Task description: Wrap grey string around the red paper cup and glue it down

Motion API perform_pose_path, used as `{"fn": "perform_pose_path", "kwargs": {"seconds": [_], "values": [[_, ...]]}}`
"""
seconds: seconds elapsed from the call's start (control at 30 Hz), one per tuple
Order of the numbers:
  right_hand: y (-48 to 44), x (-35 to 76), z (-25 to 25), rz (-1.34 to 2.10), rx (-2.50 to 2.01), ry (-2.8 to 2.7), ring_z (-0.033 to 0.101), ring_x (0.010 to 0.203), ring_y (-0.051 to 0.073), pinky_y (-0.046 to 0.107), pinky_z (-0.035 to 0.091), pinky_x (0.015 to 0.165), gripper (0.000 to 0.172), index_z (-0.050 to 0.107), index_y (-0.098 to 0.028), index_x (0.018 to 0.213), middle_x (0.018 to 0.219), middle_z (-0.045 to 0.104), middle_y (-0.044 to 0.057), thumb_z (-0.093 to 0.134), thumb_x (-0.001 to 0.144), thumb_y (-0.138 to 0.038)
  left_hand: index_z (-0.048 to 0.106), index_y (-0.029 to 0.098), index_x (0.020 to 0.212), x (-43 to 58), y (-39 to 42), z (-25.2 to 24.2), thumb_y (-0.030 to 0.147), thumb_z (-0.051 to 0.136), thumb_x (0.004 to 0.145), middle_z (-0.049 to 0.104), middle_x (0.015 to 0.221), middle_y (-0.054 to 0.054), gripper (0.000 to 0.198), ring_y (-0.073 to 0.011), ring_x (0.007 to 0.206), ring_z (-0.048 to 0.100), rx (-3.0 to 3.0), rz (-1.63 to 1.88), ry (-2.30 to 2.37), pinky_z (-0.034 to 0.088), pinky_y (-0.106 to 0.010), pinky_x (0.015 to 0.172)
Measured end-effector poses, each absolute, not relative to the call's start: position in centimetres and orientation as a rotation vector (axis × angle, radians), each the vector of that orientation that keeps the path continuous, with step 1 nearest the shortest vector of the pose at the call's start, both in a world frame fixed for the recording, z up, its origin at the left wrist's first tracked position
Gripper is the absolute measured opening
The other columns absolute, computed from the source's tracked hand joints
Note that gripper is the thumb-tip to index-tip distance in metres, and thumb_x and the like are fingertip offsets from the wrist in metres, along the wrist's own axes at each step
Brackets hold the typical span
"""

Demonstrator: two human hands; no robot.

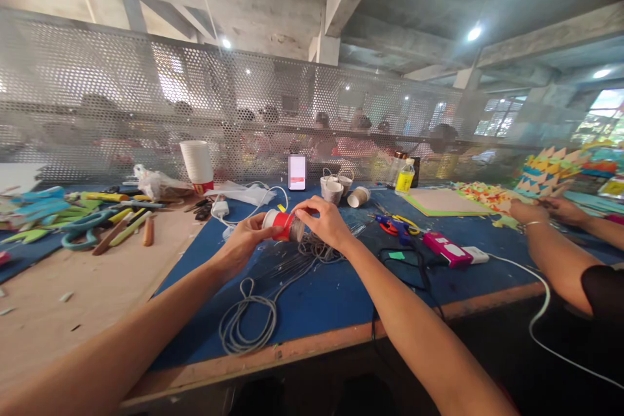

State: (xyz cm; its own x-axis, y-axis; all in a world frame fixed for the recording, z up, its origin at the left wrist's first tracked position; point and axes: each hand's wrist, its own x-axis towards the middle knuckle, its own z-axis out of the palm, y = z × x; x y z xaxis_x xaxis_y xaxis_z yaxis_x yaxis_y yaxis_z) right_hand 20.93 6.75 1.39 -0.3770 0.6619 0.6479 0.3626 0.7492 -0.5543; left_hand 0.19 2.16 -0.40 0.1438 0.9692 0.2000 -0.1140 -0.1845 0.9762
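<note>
Cup (279,226), in the head view, lies tipped sideways above the blue mat (316,312), long axis running left to right; the left hand (244,237) grips its left end, while the right hand (324,223), nearer the wrapped right end, seemingly pinches grey cord (296,231) there.

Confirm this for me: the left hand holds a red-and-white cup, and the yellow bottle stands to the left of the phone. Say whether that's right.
Not quite: in the head view, the yellow bottle stands to the right of the phone. The left hand does hold a red-and-white cup.
</note>
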Motion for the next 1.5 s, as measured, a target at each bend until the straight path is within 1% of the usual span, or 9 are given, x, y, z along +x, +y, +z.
{"fn": "perform_pose_path", "kwargs": {"seconds": [0.2,0.37,0.53,0.77,0.9,1.1,1.37,1.5], "values": [[6.9,21.0,1.4,0.384,-0.787,-2.001,0.062,0.078,0.013,0.03,0.05,0.083,0.014,0.077,-0.022,0.095,0.09,0.068,0.002,0.063,0.093,-0.022,0.073,0.015,0.086,0.3,2.1,-0.2,0.028,0.085,0.067,0.073,0.078,-0.004,0.026,-0.016,0.067,0.063,1.358,1.298,0.956,0.047,-0.028,0.068],[7.1,21.0,1.1,0.357,-0.789,-2.012,0.063,0.079,0.014,0.03,0.05,0.083,0.015,0.077,-0.022,0.095,0.091,0.069,0.003,0.062,0.093,-0.022,0.074,0.015,0.09,0.4,2.0,0.0,0.028,0.083,0.067,0.074,0.081,-0.006,0.028,-0.0172,0.069,0.064,1.369,1.295,0.956,0.046,-0.029,0.069],[7.1,21.1,1.1,0.343,-0.805,-2.021,0.062,0.079,0.014,0.03,0.049,0.083,0.016,0.077,-0.022,0.095,0.091,0.068,0.003,0.061,0.094,-0.021,0.073,0.015,0.084,0.5,1.8,0.2,0.027,0.079,0.07,0.071,0.079,-0.004,0.02,-0.0173,0.071,0.063,1.33,1.3,0.931,0.046,-0.028,0.069],[7.2,21.1,1.0,0.333,-0.813,-2.032,0.062,0.08,0.014,0.03,0.049,0.083,0.016,0.077,-0.023,0.096,0.09,0.068,0.003,0.061,0.094,-0.022,0.074,0.015,0.09,0.3,2.1,-0.2,0.031,0.085,0.068,0.074,0.081,-0.004,0.028,-0.0163,0.07,0.063,1.386,1.29,0.952,0.046,-0.028,0.071],[7.2,21.0,1.1,0.341,-0.814,-2.034,0.062,0.079,0.014,0.031,0.05,0.082,0.015,0.077,-0.023,0.095,0.09,0.068,0.003,0.062,0.094,-0.021,0.074,0.015,0.091,0.2,2.2,-0.3,0.031,0.085,0.069,0.074,0.082,-0.004,0.029,-0.0169,0.07,0.063,1.397,1.285,0.949,0.047,-0.029,0.071],[7.1,21.1,1.1,0.339,-0.809,-2.051,0.062,0.08,0.014,0.03,0.05,0.082,0.016,0.077,-0.022,0.097,0.09,0.068,0.003,0.062,0.094,-0.021,0.073,0.015,0.088,0.2,2.1,-0.1,0.027,0.085,0.068,0.072,0.08,-0.004,0.026,-0.0156,0.07,0.062,1.394,1.292,0.965,0.046,-0.028,0.071],[7.4,21.1,0.7,0.375,-0.814,-2.05,0.064,0.083,0.014,0.03,0.05,0.084,0.017,0.077,-0.022,0.099,0.092,0.068,0.003,0.061,0.095,-0.023,0.073,0.015,0.093,-0.1,2.6,-0.7,0.028,0.084,0.069,0.072,0.082,-0.004,0.029,-0.0174,0.073,0.062,1.425,1.297,0.951,0.047,-0.029,0.072],[7.2,21.2,0.9,0.403,-0.828,-2.059,0.064,0.084,0.014,0.029,0.049,0.085,0.017,0.077,-0.022,0.1,0.093,0.068,0.003,0.061,0.096,-0.024,0.073,0.016,0.092,-0.3,2.7,-0.8,0.028,0.085,0.068,0.071,0.082,-0.003,0.03,-0.0163,0.073,0.061,1.422,1.306,0.953,0.046,-0.028,0.072]]}}
